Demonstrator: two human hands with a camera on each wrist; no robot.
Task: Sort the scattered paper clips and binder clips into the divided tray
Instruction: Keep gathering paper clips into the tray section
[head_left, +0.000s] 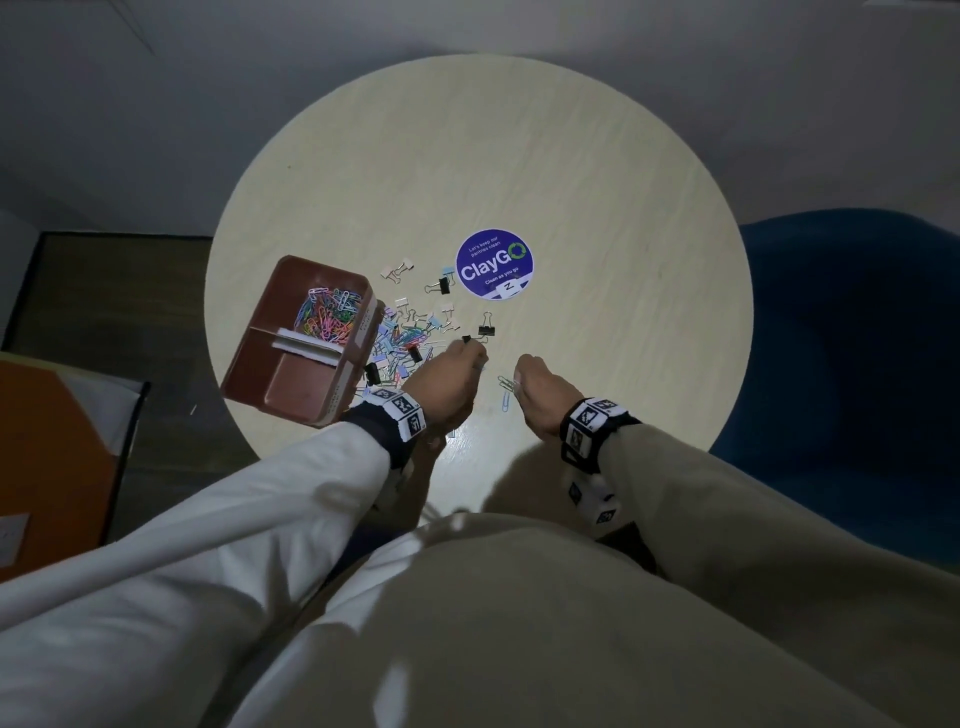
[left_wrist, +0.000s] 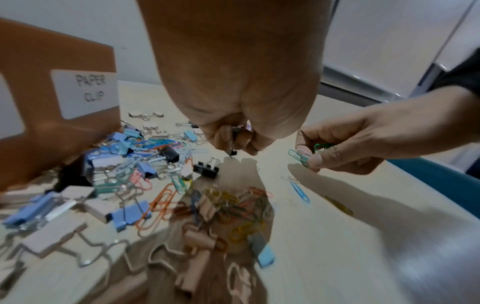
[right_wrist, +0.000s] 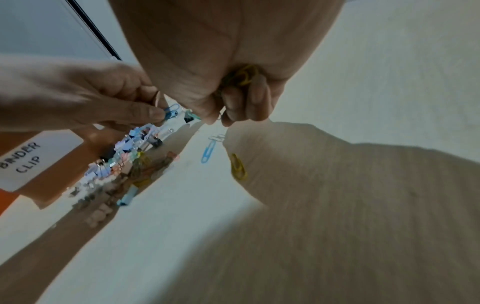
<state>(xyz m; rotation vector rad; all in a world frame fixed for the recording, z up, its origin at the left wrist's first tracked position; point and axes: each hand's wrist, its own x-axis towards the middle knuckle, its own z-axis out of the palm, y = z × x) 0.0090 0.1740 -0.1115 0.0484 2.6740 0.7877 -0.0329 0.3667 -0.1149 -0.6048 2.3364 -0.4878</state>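
In far part of brown plastic divided tray (head_left: 291, 291), colourful paper clips (head_left: 327, 317) already dropped; near part bare. Mixed clip pile (head_left: 405, 338) left beside tray. Paper clips pinched by left hand (head_left: 447, 382) and right hand (head_left: 540, 397).

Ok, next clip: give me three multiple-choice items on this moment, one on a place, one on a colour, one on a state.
1. Where do the sorted paper clips lie?
A. the tray's far compartment
B. its near compartment
C. both

2. What colour is the tray?
A. green
B. white
C. brown

3. What is the right hand doing?
A. lying flat on the table
B. pinching paper clips
C. lifting the tray

Key:
1 A: the sorted paper clips fill only the far section.
2 C: the tray has brown walls and a brown floor.
3 B: the right hand has its fingers curled round the held paper clips.
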